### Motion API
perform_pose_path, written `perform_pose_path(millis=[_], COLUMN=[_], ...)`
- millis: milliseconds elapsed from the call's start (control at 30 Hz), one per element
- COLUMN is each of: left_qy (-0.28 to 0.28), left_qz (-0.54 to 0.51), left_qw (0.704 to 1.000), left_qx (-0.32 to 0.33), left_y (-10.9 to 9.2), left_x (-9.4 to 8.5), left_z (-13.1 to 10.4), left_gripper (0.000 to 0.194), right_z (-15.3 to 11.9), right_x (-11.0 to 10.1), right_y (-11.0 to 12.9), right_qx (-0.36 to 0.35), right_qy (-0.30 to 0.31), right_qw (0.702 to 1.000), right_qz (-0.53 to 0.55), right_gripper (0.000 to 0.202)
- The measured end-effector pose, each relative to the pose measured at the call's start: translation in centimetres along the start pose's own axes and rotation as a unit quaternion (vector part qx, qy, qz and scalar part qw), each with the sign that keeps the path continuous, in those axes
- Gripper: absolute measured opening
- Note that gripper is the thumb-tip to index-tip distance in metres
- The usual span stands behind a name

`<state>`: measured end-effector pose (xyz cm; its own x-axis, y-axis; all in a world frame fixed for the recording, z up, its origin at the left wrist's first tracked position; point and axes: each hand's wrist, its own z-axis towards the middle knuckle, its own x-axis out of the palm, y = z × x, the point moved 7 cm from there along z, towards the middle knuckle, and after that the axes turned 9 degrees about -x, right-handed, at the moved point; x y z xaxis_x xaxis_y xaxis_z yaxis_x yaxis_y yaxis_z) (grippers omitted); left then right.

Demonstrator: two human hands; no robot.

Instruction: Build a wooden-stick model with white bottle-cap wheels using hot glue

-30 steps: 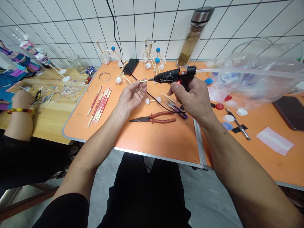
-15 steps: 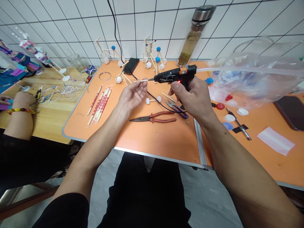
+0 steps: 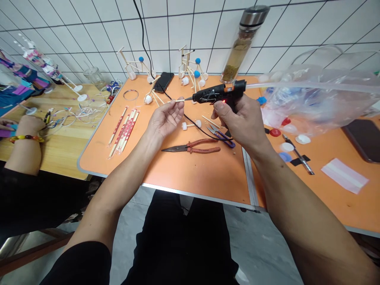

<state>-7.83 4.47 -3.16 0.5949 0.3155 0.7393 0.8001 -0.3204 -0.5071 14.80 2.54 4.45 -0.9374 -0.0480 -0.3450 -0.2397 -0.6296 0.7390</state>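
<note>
My left hand [image 3: 166, 118] pinches a thin wooden stick [image 3: 179, 101], palm turned up. My right hand [image 3: 242, 118] grips a black hot glue gun [image 3: 212, 94], its red light lit and a long clear glue stick [image 3: 276, 85] running out of its back. The gun's nozzle meets the free end of the wooden stick, or sits just beside it. Below lie pliers [image 3: 192, 148] with orange-red handles, purple-handled snips [image 3: 224, 137] and a small axle with white caps [image 3: 191, 125]. A stick frame with a white cap [image 3: 148, 99] stands behind my left fingers.
Wrapped chopsticks [image 3: 126, 132] lie on the left of the orange table [image 3: 178, 174]. Stick models with blue balls [image 3: 197, 74], a phone [image 3: 164, 82] and a glass bottle [image 3: 240, 51] stand along the wall. A plastic bag [image 3: 314, 95], caps and a pen [image 3: 299, 156] lie right. Another person's hand [image 3: 29, 126] is far left.
Almost nothing differs. Both hands hold the stick and the glue gun in the same place, with only a very slight shift of the view.
</note>
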Motion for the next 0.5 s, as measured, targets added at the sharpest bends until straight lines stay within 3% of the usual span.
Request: perform_pose_path(millis=[500], left_qy=[-0.017], left_qz=[-0.008], left_qw=[1.000], left_qx=[-0.005], left_y=[0.06], left_x=[-0.17], left_z=[-0.07], left_gripper=[0.033], right_z=[0.01], right_x=[0.01], right_y=[-0.18], right_qx=[0.004], right_qy=[0.002], right_qw=[1.000], right_qz=[-0.001], right_gripper=[0.055])
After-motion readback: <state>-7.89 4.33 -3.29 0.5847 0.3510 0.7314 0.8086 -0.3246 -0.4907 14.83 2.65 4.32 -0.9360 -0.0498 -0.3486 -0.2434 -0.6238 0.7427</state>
